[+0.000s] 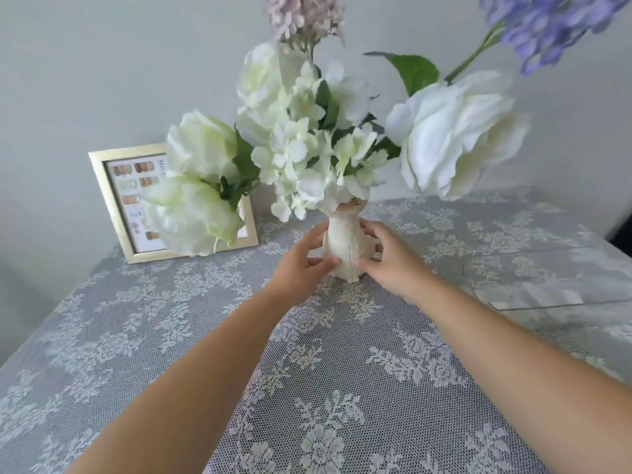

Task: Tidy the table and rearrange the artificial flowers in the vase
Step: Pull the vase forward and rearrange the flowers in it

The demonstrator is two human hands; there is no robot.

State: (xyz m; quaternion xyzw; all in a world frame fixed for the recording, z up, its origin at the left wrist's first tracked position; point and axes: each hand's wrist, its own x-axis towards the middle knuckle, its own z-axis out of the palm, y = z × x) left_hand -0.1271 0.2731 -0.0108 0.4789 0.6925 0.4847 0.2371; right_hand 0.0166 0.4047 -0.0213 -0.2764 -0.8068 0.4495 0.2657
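Note:
A small cream vase [345, 246] stands upright on the lace tablecloth [328, 388] near the table's middle. It is full of artificial flowers: big white blooms [455, 135] to the right and left, small white blossoms [307, 155] in the centre, a pale pink sprig [301, 15] on top and a purple sprig [547, 25] at upper right. My left hand [304, 265] grips the vase's left side, thumb curled round its base. My right hand [386, 258] holds its right side, fingers wrapped behind it.
A gold picture frame [113, 206] leans against the wall at the back left, partly hidden by the white blooms. Flat clear sheets [533, 295] lie under the lace at the right. The wall is close behind the vase.

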